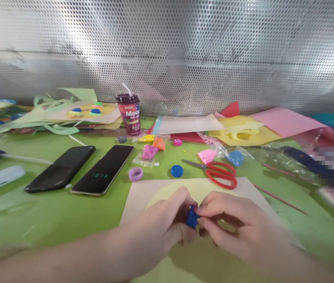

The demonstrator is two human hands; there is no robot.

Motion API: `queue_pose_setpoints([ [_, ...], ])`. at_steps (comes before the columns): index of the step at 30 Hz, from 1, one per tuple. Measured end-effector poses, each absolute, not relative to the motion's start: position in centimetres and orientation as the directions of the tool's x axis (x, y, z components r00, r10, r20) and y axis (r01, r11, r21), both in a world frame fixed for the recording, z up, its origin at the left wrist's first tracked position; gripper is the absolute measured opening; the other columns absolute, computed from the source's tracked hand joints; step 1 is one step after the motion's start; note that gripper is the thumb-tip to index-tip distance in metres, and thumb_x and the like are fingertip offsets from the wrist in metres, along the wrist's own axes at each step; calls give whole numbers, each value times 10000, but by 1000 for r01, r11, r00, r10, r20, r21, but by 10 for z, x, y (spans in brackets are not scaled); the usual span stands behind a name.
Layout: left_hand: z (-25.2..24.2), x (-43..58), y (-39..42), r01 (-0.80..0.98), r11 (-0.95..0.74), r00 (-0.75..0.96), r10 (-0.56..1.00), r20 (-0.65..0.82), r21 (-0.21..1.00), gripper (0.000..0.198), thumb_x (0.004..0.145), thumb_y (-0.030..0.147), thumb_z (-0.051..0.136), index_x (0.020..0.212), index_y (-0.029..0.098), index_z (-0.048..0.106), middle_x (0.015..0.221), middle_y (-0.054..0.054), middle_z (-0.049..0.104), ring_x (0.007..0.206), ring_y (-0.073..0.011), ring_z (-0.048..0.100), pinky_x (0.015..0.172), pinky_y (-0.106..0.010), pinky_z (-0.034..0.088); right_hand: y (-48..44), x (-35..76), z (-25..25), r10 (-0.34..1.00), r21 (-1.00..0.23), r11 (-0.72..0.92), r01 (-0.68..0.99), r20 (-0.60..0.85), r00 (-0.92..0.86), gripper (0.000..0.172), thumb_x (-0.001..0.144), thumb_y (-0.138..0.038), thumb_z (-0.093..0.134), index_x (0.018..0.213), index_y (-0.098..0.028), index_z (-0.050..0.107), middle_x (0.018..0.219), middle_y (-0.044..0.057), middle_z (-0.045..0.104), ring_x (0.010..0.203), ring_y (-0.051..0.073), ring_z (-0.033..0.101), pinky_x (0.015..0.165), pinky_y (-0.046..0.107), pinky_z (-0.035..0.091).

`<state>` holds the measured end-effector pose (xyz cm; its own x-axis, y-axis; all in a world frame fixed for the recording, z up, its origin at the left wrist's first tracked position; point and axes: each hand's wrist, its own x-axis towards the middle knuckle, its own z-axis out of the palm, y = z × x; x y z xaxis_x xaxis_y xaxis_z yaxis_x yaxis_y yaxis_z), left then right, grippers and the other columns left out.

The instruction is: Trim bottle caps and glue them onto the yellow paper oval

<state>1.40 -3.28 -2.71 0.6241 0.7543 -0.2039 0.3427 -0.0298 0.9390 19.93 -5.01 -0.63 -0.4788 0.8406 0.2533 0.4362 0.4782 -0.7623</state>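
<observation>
A small blue clay piece (192, 217) is pinched between my two hands over a sheet of paper. My left hand (172, 222) is closed round it from the left, fingers curled behind. From the other side, the thumb and forefinger of my right hand (231, 220) grip its edge, where a small red spot shows. Below lies a white sheet (133, 202) with a pale yellow round piece (161, 193) on it. Just beyond the sheet sit a blue round disc (177, 170), a purple ring (135, 174) and red-handled scissors (222, 175).
Two phones (61, 169) lie at the left on the green table (4, 216). A drink cup (129, 114) with a straw stands at the back. Bagged clay lumps (149, 152), coloured paper (290, 122) and a thin red stick (281, 199) lie around, before a perforated metal panel (228, 35).
</observation>
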Motion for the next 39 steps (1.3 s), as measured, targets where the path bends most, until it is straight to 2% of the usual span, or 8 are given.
queue_pose_setpoints([
  [6,-25,13,-34,400,-38,607,760,-233,916,128,751,213,491,876,225,467,800,23,545,755,-142,491,659,-265,373,-50,197,-11,854,-809,442,388,248,-457,131,798,-146,525,724,-231,592,651,-43,561,560,62,506,493,146,428],
  [12,-23,16,-32,326,26,627,742,-237,945,125,761,185,469,881,218,455,810,18,557,754,-133,511,657,-256,392,-50,197,-9,870,-804,423,417,233,-434,132,813,-192,504,742,-236,606,651,-31,583,547,76,531,480,167,446],
  [16,-25,16,-30,237,66,651,730,-209,969,73,781,204,463,844,216,429,820,32,564,696,-106,524,654,-249,417,-50,199,-12,896,-819,372,436,194,-400,133,818,-214,482,841,-246,608,712,-23,639,539,80,572,446,156,464],
  [20,-22,15,-31,275,68,638,733,-235,959,77,768,182,461,826,207,417,780,36,557,703,-107,526,661,-250,409,-50,199,-13,901,-851,328,410,152,-406,154,796,-206,522,923,-248,599,783,-20,672,642,93,616,522,149,502],
  [24,-13,15,-32,321,87,631,722,-282,943,82,761,169,453,821,199,406,792,37,544,700,-99,517,639,-241,391,-48,200,-8,894,-797,355,488,136,-427,124,789,-191,547,871,-228,633,776,-23,659,651,77,589,581,144,488],
  [31,-17,13,-32,396,16,619,734,-280,918,108,755,204,476,849,216,425,776,41,504,734,-118,485,660,-262,380,-44,199,-1,838,-717,493,493,240,-489,154,793,-151,521,667,-195,599,609,-38,542,531,61,479,499,159,403],
  [39,-19,11,-28,364,49,663,688,-295,930,163,751,205,481,908,227,441,777,36,541,748,-127,503,665,-271,380,-42,201,-3,836,-714,493,498,229,-499,188,807,-163,505,642,-200,588,592,-35,523,519,66,475,485,173,394],
])
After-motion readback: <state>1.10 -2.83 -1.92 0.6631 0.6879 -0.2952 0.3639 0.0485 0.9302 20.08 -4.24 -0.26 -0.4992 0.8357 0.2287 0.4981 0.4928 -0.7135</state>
